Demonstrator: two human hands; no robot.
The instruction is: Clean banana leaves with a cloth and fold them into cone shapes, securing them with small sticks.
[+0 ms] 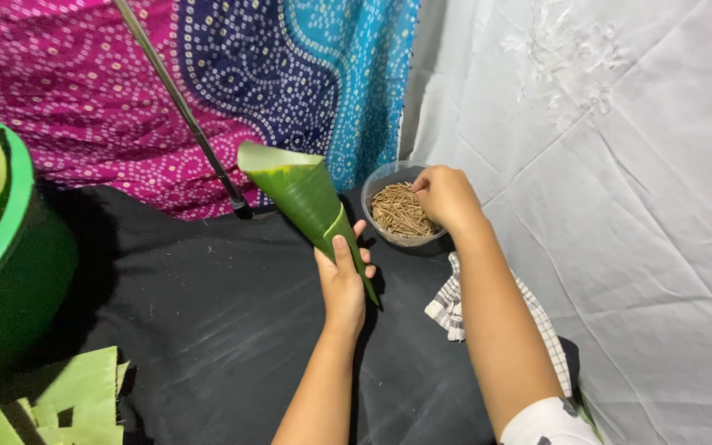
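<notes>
Centrally, the left hand grips a green banana-leaf cone, fingers and thumb clamped around its narrow lower part. The cone's long axis runs diagonally: its open wide mouth points up and to the left, its tip down and to the right, past the hand. It is held above a black cloth. The right hand reaches into a clear round plastic bowl of thin brown sticks, fingertips bunched together among them (whether they pinch one cannot be told). A checked cloth lies under the right forearm. Cut leaf pieces lie at lower left beside a green tub
</notes>
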